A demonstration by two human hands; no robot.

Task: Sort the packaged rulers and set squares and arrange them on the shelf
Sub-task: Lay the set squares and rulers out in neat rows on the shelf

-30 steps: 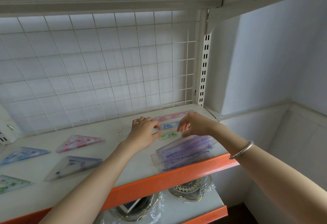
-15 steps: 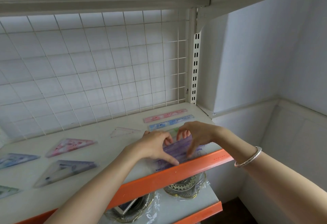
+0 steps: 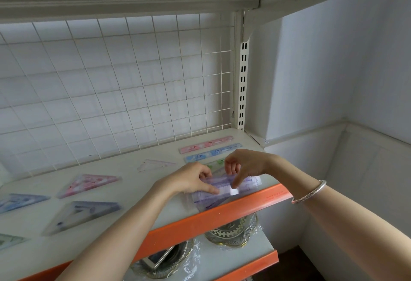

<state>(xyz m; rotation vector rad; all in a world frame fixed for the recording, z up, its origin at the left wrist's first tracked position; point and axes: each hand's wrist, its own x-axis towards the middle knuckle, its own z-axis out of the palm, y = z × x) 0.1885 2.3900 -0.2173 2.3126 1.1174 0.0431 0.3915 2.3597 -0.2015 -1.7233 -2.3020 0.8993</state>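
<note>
Both forearms reach in from below, wrists bent. The left grip (image 3: 191,178) holds the ruler pack (image 3: 209,200) between thumb and curled fingers, and the right grip (image 3: 246,165) pinches it. The pack is purple and glossy and lies at the shelf's (image 3: 133,169) front right edge.

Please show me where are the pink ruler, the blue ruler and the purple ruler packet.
pink ruler (image 3: 206,145), head view, its middle.
blue ruler (image 3: 213,153), head view, its middle.
purple ruler packet (image 3: 208,200), head view, its front part.
</note>
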